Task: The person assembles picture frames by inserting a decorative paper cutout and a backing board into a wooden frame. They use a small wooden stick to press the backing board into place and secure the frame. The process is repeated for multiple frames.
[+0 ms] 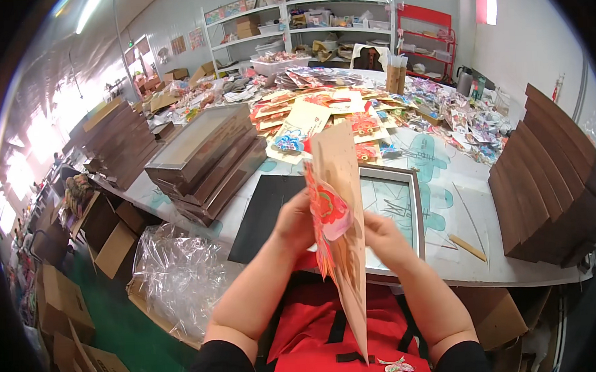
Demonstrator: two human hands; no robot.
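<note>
Between my two hands stands a tan backing board (351,263), upright and turned almost edge-on. A red and pink ornament with green detail (330,214) lies against its left face, with red fringe-like strips hanging below. My left hand (295,219) grips the board on the ornament side, its fingertips partly hidden. From the other side my right hand (385,239) holds the board's right edge, fingers partly behind it. Beneath, on the table, are a black flat panel (263,217) and a dark-rimmed picture frame (417,214), partly covered by the board and my arms.
Stacked brown frames (203,157) stand on the left, and a tall leaning stack of brown frames (547,175) on the right. Colourful ornament cards (308,116) pile up beyond. A wooden stick (467,247) lies at right. Clear plastic wrap (182,274) fills a box below left.
</note>
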